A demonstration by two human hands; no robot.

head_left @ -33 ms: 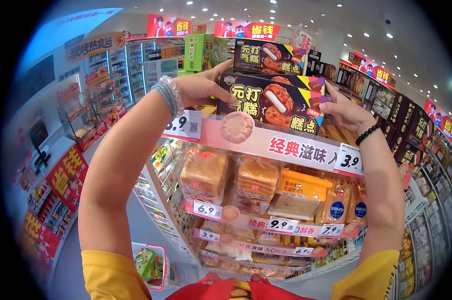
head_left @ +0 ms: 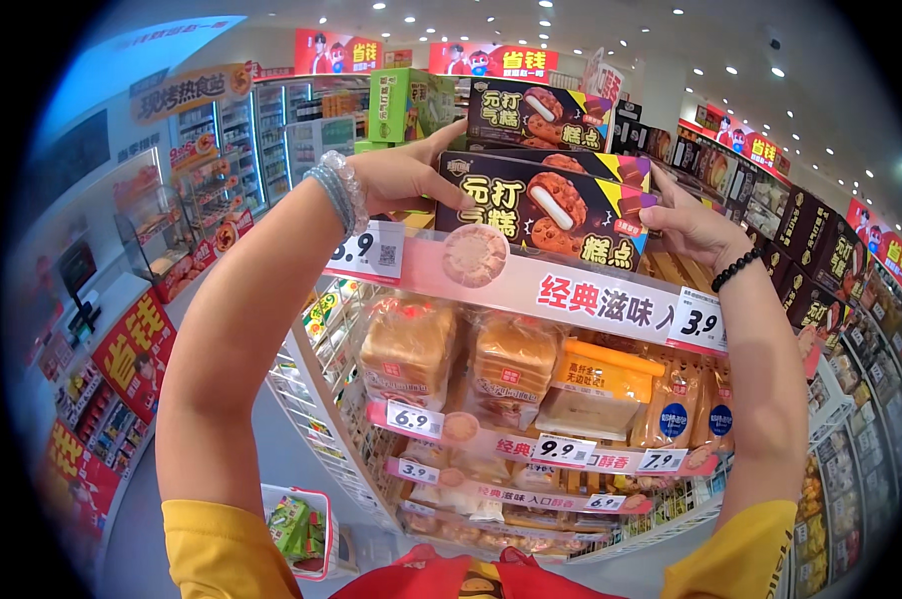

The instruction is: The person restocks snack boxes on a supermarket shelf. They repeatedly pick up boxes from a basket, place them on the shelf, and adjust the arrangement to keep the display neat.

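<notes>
A dark box of filled chocolate cookies [head_left: 516, 225] stands on the top shelf, its picture front facing me. My left hand [head_left: 406, 175] grips its left end, thumb on the front face and the other fingers reaching toward the boxes behind. At the right end my right hand [head_left: 692, 222] closes on the same box, fingertips against its edge. Directly behind is another similar box, mostly covered, and a further dark cookie box [head_left: 536, 112] sits higher at the back. Green boxes [head_left: 409, 105] are stacked beyond my left hand.
A pink shelf strip [head_left: 511, 285] with price tags runs below the box. Lower shelves hold bagged bread loaves [head_left: 408, 349] and other packs. On the floor at lower left is a white basket [head_left: 328, 534] containing green packages. Stacked dark boxes [head_left: 810, 240] stand to the right.
</notes>
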